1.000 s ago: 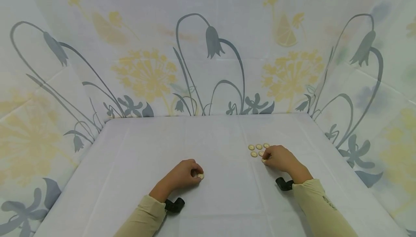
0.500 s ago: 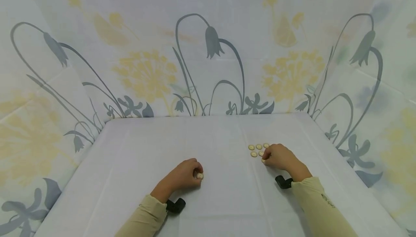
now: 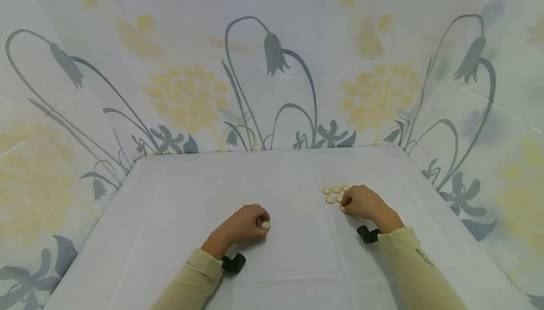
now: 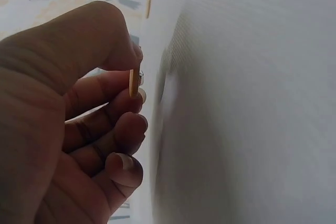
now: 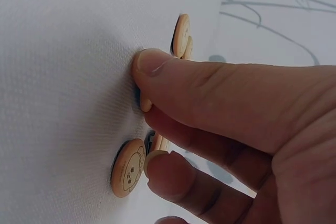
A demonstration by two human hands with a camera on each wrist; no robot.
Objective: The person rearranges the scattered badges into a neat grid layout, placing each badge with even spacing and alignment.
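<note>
My left hand [image 3: 243, 225] pinches a round wooden button [image 3: 265, 225] between thumb and fingers. In the left wrist view that button [image 4: 134, 81] appears edge-on, a little off the cloth, with the other fingers curled below it. Over on the right, my right hand [image 3: 365, 204] pinches another wooden button [image 5: 145, 102] at the cloth, mostly covered by the thumb. Several similar buttons [image 3: 330, 200] lie flat in two short rows beside its fingertips. One nearby button [image 5: 127, 169] bears a printed drawing and two dark dots.
White cloth covers the table [image 3: 289, 262]. A flower-patterned curtain [image 3: 272, 102] stands behind and along both sides. Each wrist carries a small black device, such as the left one [image 3: 233, 263], close to the tabletop.
My left hand has shifted slightly right and away from me with its button. The right hand stays at the same spot by the rows. The head view has turned a little.
</note>
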